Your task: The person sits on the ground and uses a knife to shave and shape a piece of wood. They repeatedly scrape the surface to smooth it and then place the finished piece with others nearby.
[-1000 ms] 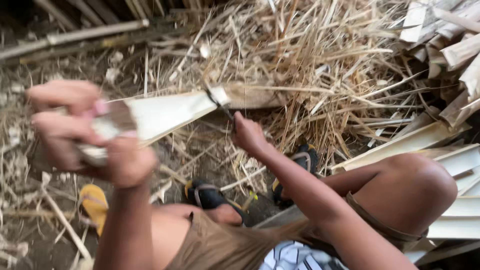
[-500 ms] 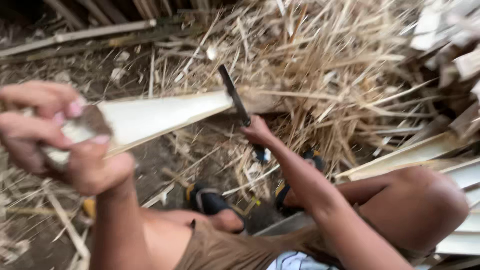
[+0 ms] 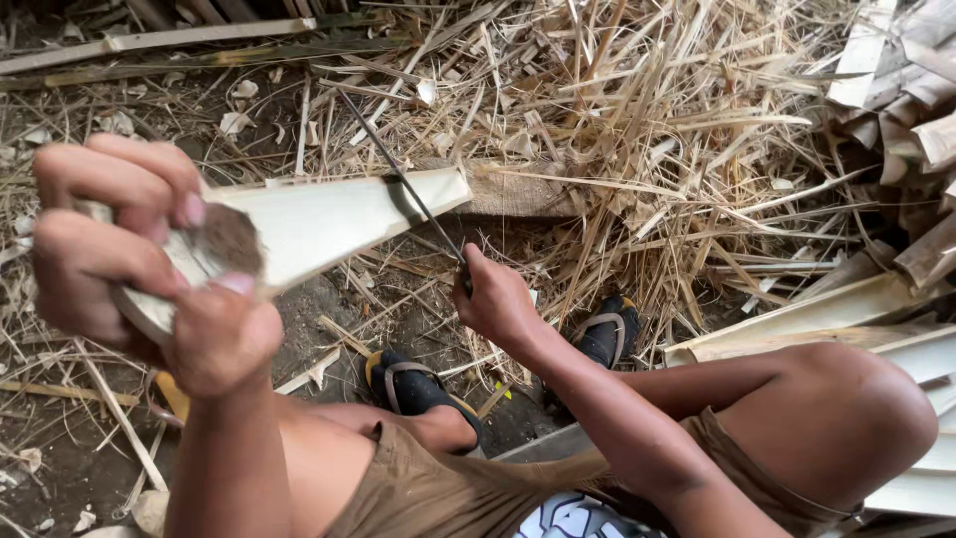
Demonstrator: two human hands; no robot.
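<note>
My left hand point(image 3: 139, 249) grips the near end of a pale, curved bamboo slat point(image 3: 329, 221) and holds it out over the ground. A thin dark knife blade point(image 3: 398, 169) lies across the slat near its far end, tilted up and away to the left. My right hand point(image 3: 498, 304) is closed around the knife's handle just below the slat. The slat's far tip rests against a wooden block point(image 3: 518, 194) half buried in straw.
Dry bamboo strips and shavings point(image 3: 637, 130) cover the ground ahead. Split slats point(image 3: 876, 309) are stacked at the right. My feet wear black sandals point(image 3: 413, 384). My bare knee point(image 3: 846, 399) rises at the right. Long poles point(image 3: 169, 40) lie at the top left.
The knife has swung from resting at the slat's far end to a raised, tilted stance across it. My right hand dropped lower and toward me. My left hand kept its hold.
</note>
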